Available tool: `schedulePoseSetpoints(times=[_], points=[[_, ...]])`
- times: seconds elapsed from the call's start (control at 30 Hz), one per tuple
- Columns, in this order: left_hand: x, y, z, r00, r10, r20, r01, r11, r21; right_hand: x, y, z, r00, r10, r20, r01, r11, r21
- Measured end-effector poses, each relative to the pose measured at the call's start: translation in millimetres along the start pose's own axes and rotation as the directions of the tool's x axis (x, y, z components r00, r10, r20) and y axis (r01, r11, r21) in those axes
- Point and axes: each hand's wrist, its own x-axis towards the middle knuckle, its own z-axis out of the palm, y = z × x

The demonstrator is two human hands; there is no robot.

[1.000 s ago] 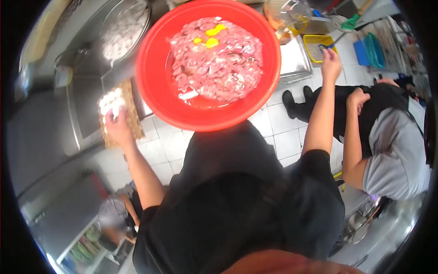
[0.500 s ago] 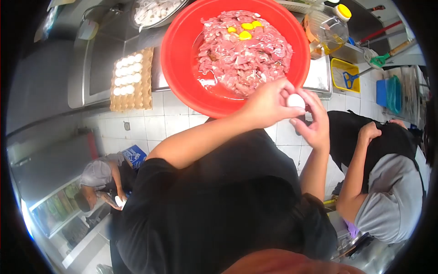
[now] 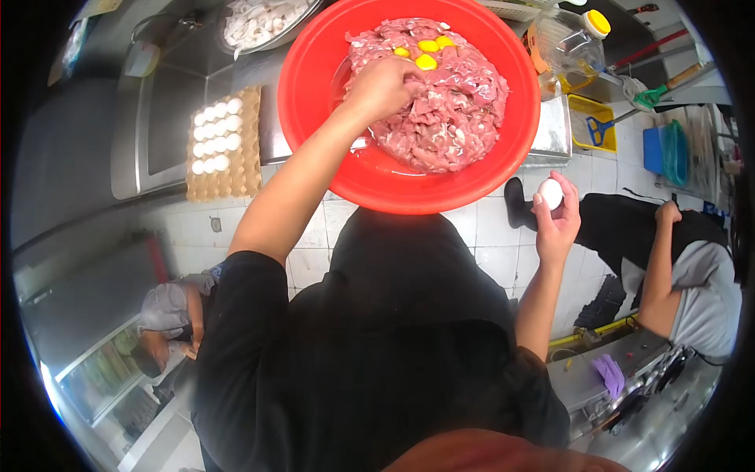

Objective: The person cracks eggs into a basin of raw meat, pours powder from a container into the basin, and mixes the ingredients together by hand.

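Red plastic forms the wide basin [image 3: 439, 201] under the left hand [image 3: 383, 88], whose fingers bend down onto the raw sliced meat [image 3: 452, 110] and appear to touch it. Their tips are turned away, so I cannot tell whether they are spread, pressed together or pinching something. Just beyond those fingers, four yellow egg yolks [image 3: 425, 62] sit unbroken on the meat, which seems to cradle them.

The right hand [image 3: 557, 220] pinches a whole white egg [image 3: 550, 194] between thumb and fingers, outside the basin's near rim and well apart from the left hand. The light fingertip hold probably spares the shell, and keeping it off to the side leaves the left hand free over the meat.

To the left of the left hand, a cardboard egg tray [image 3: 224, 187] lies on the steel counter [image 3: 273, 118] with rows of white eggs [image 3: 217, 138] in its cups, likely placed there for easy reach. Beyond the right hand's egg stands a clear plastic jar [image 3: 568, 47] with a yellow lid.
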Motion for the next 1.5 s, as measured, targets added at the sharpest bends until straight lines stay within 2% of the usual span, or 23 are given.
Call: schedulePoseSetpoints(times=[0.03,0.1,0.2,0.43,0.5,0.57,0.63,0.7,0.77,0.9,0.97,1.03,1.07,1.1,1.13,1.17,1.2,1.27,1.33,1.4,1.47,1.5], points=[[3,1,4,1.000,0.005,0.003,-0.005,1.000,-0.005,0,0,2,0.999,-0.042,-0.004,0.042,0.999,-0.031],[8,2,13,1.000,0.009,0.024,-0.012,0.986,0.164,-3,-2,7,0.999,-0.035,-0.025,0.034,0.998,-0.047],[13,2,20,0.998,-0.053,0.019,0.048,0.976,0.210,-6,0,9,0.998,-0.039,-0.055,0.035,0.997,-0.076],[12,12,7,0.999,0.008,0.032,-0.014,0.981,0.196,-9,2,9,0.994,-0.012,-0.105,0.002,0.995,-0.096],[12,7,-4,0.999,0.017,-0.033,-0.014,0.997,0.081,-5,11,7,0.989,0.048,-0.139,-0.054,0.998,-0.044],[-3,-1,-36,0.968,0.070,-0.242,-0.096,0.991,-0.097,4,23,8,0.980,0.112,-0.165,-0.112,0.994,0.014],[-38,-1,-81,0.948,-0.103,-0.300,-0.022,0.921,-0.388,24,41,13,0.952,0.161,-0.259,-0.189,0.978,-0.085],[-73,-23,-105,0.866,-0.165,-0.472,-0.018,0.933,-0.359,46,74,20,0.976,-0.005,-0.216,-0.071,0.937,-0.342],[-117,-45,-113,0.807,-0.314,-0.500,0.039,0.873,-0.486,64,90,29,0.981,-0.124,-0.149,0.026,0.846,-0.533],[-209,-89,-91,0.738,-0.453,-0.500,0.299,0.884,-0.360,74,89,48,0.978,-0.199,-0.067,0.115,0.776,-0.620],[-250,-117,-57,0.713,-0.547,-0.438,0.432,0.835,-0.339,74,101,48,0.987,-0.158,0.001,0.114,0.709,-0.696],[-286,-141,-29,0.712,-0.656,-0.251,0.641,0.753,-0.148,72,104,50,0.991,-0.134,-0.014,0.087,0.714,-0.695],[-297,-146,-27,0.710,-0.659,-0.249,0.643,0.751,-0.151,72,104,51,0.993,-0.114,-0.031,0.061,0.720,-0.691],[-300,-143,-31,0.668,-0.667,-0.330,0.678,0.728,-0.100,73,104,52,0.993,-0.114,-0.030,0.061,0.719,-0.692],[-297,-145,-36,0.628,-0.662,-0.410,0.709,0.703,-0.050,73,104,53,0.993,-0.082,-0.087,0.011,0.788,-0.616],[-294,-150,-49,0.588,-0.594,-0.549,0.692,0.720,-0.039,72,105,53,0.989,-0.043,-0.139,-0.039,0.845,-0.533],[-280,-148,-70,0.536,-0.578,-0.615,0.679,0.728,-0.091,72,106,53,0.990,-0.040,-0.138,-0.040,0.844,-0.535],[-221,-92,-112,0.537,-0.534,-0.653,0.483,0.829,-0.281,74,110,55,0.982,-0.064,-0.179,-0.024,0.892,-0.450],[-166,-62,-125,0.679,-0.420,-0.602,0.221,0.899,-0.378,77,110,56,0.983,-0.052,-0.174,-0.030,0.898,-0.438],[-105,-36,-111,0.850,-0.308,-0.428,0.090,0.884,-0.458,75,107,57,0.983,-0.030,-0.180,-0.049,0.907,-0.419],[-53,-27,-84,0.978,0.000,-0.208,-0.042,0.979,-0.198,74,105,58,0.981,-0.027,-0.191,-0.055,0.912,-0.407],[-31,-27,-68,0.993,0.050,-0.104,-0.061,0.992,-0.106,73,107,58,0.980,-0.015,-0.198,-0.066,0.915,-0.399]])
